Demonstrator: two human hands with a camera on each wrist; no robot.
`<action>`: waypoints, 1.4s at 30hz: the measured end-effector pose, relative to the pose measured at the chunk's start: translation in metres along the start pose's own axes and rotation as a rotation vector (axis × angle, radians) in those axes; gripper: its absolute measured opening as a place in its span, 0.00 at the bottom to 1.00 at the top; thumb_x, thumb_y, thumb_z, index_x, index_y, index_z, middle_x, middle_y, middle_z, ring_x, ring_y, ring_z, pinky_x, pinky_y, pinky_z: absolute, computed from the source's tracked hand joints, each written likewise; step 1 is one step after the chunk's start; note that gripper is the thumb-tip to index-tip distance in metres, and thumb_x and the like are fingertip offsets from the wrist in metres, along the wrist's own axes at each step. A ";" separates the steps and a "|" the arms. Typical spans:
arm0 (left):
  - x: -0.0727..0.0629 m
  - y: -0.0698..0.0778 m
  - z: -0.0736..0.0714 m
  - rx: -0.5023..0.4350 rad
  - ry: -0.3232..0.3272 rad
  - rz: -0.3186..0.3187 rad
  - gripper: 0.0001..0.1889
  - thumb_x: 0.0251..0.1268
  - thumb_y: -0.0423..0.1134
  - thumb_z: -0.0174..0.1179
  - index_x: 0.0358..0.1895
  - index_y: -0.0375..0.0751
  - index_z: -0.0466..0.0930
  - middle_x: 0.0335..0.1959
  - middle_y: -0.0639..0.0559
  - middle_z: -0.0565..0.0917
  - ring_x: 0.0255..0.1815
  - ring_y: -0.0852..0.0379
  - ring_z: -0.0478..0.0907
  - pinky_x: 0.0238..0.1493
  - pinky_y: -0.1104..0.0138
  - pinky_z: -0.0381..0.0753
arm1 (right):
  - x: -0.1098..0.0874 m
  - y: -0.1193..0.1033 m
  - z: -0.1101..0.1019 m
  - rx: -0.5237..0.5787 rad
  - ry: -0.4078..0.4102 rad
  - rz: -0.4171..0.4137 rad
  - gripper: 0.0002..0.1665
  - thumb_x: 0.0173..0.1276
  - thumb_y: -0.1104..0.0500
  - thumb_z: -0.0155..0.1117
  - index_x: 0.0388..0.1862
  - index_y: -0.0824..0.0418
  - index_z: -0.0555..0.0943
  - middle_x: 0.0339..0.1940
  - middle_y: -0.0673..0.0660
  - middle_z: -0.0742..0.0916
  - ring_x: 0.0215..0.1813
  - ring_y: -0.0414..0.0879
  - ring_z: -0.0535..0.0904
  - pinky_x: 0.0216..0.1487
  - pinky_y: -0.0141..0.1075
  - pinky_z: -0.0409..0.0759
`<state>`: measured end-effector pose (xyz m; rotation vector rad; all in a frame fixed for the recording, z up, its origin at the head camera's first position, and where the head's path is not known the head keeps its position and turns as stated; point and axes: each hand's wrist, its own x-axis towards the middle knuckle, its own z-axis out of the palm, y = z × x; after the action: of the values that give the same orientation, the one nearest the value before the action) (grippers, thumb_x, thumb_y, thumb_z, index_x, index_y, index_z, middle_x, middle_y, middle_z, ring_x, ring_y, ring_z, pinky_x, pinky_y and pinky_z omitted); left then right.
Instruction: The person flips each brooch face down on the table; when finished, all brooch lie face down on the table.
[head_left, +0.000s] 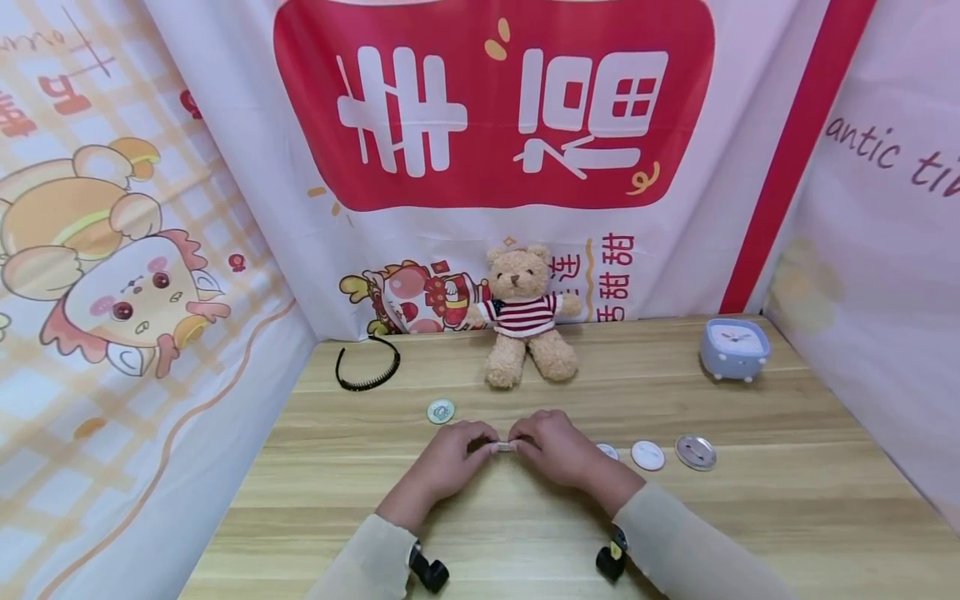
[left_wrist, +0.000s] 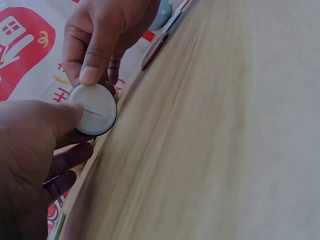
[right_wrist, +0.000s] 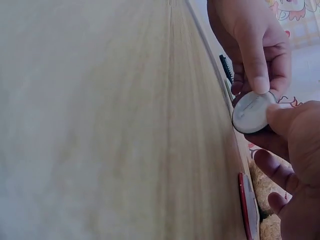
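Note:
A round pin badge (head_left: pixel 503 447) is held between both hands above the middle of the wooden table. In the left wrist view the pale back of the badge (left_wrist: pixel 100 106) faces the camera, with a thin pin across it. My left hand (head_left: pixel 447 458) pinches one edge between thumb and fingers. The opposite edge is pinched by my right hand (head_left: pixel 558 450), its thumb lying on the back of the badge (right_wrist: pixel 248 113) in the right wrist view. The front of this badge is hidden.
A pale green badge (head_left: pixel 440 411) lies beyond my left hand. Right of my right hand are a partly covered badge (head_left: pixel 607 451), a white badge (head_left: pixel 648 455) and a silver-backed badge (head_left: pixel 695 452). Behind are a black headband (head_left: pixel 366 386), a teddy bear (head_left: pixel 522 317) and a blue clock (head_left: pixel 733 354).

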<state>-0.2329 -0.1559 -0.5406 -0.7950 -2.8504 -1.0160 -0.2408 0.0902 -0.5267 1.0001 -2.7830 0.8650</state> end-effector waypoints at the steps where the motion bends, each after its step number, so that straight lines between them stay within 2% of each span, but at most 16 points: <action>1: 0.000 0.001 0.001 -0.004 0.016 0.001 0.03 0.81 0.47 0.65 0.51 0.60 0.86 0.45 0.64 0.89 0.49 0.64 0.84 0.56 0.59 0.86 | 0.000 0.000 0.000 0.007 0.006 0.017 0.05 0.80 0.57 0.69 0.46 0.49 0.91 0.42 0.44 0.93 0.49 0.42 0.87 0.57 0.45 0.86; 6: 0.001 0.003 0.007 -0.029 0.064 0.023 0.06 0.78 0.41 0.69 0.46 0.57 0.81 0.42 0.63 0.89 0.44 0.66 0.84 0.51 0.64 0.86 | 0.000 -0.001 0.002 0.037 0.020 0.058 0.05 0.79 0.61 0.70 0.44 0.52 0.91 0.41 0.46 0.93 0.46 0.42 0.87 0.52 0.42 0.87; 12: 0.001 0.003 0.007 0.023 0.050 0.062 0.04 0.75 0.40 0.72 0.42 0.55 0.87 0.44 0.62 0.90 0.46 0.66 0.84 0.54 0.63 0.87 | 0.001 0.001 0.004 0.104 -0.006 0.101 0.05 0.79 0.62 0.69 0.48 0.53 0.88 0.42 0.48 0.93 0.46 0.41 0.89 0.51 0.40 0.88; 17: 0.001 0.002 0.007 0.053 0.033 0.058 0.05 0.73 0.42 0.74 0.43 0.58 0.87 0.45 0.63 0.90 0.47 0.66 0.83 0.55 0.62 0.86 | -0.002 0.003 0.006 0.157 -0.036 0.108 0.14 0.75 0.62 0.74 0.54 0.49 0.82 0.45 0.49 0.94 0.51 0.42 0.90 0.56 0.41 0.88; 23: 0.001 0.004 0.005 0.070 0.025 0.045 0.06 0.72 0.46 0.75 0.45 0.60 0.86 0.45 0.64 0.89 0.47 0.64 0.83 0.55 0.61 0.85 | -0.004 -0.001 0.003 0.107 -0.040 0.072 0.20 0.68 0.59 0.82 0.53 0.47 0.81 0.42 0.44 0.88 0.46 0.42 0.85 0.50 0.37 0.84; 28: 0.000 0.002 0.006 0.085 0.021 0.045 0.08 0.70 0.46 0.77 0.46 0.59 0.87 0.47 0.64 0.89 0.49 0.64 0.83 0.57 0.60 0.85 | -0.004 -0.001 0.005 0.065 -0.034 0.064 0.19 0.67 0.58 0.83 0.51 0.47 0.82 0.43 0.43 0.88 0.46 0.38 0.83 0.51 0.36 0.84; 35: 0.000 0.000 0.008 0.109 0.025 0.055 0.08 0.69 0.45 0.77 0.45 0.57 0.88 0.51 0.59 0.90 0.57 0.59 0.85 0.64 0.57 0.85 | -0.004 0.002 0.007 0.018 -0.014 0.040 0.18 0.65 0.56 0.84 0.49 0.47 0.85 0.41 0.42 0.88 0.44 0.38 0.82 0.49 0.37 0.82; 42: 0.001 0.000 0.007 0.119 0.004 0.061 0.06 0.69 0.46 0.77 0.41 0.58 0.88 0.49 0.60 0.90 0.57 0.59 0.84 0.64 0.58 0.84 | -0.004 0.002 0.007 -0.016 -0.015 0.055 0.14 0.65 0.54 0.85 0.46 0.47 0.88 0.41 0.41 0.90 0.43 0.38 0.79 0.50 0.40 0.80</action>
<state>-0.2327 -0.1516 -0.5459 -0.8625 -2.8318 -0.8319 -0.2385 0.0902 -0.5341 0.9357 -2.8373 0.8444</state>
